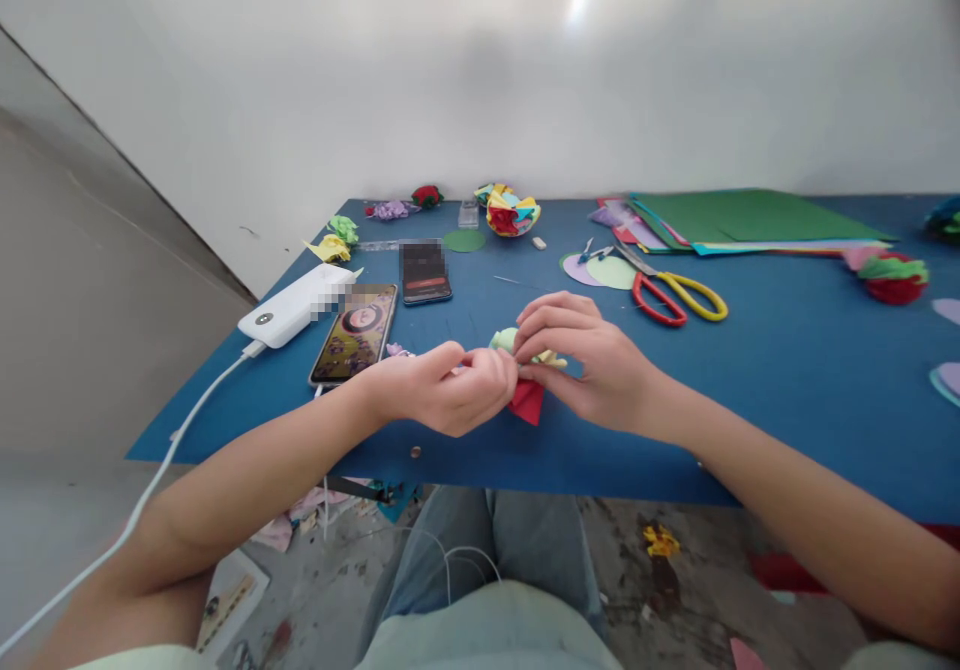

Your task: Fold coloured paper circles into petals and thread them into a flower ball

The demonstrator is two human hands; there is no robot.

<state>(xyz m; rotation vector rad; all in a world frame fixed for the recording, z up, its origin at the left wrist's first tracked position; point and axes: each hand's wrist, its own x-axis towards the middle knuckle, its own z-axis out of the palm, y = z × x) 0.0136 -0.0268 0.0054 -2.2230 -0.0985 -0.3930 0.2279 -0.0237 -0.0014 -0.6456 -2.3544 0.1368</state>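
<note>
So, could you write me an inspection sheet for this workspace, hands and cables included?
Surface: flat blue tabletop.
Work in hand: small crumpled red, pale-green and yellowish piece; material uncertain.
Clutter: dark rectangular phone, phone with a golden screen, metal scissors with red and yellow handles, stacked coloured sheets.
Hands: left hand and right hand both grip the crumpled piece.
Cables: white cable plugged into a white oblong device.
Surroundings: smooth pale wall; crumpled yellow scrap on grey floor.

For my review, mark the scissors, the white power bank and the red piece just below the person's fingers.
Scissors (652, 271), head view: near the pivot.
White power bank (295, 305), head view: middle of its upper face.
Red piece (528, 406), head view: its lower, uncovered part.
</note>
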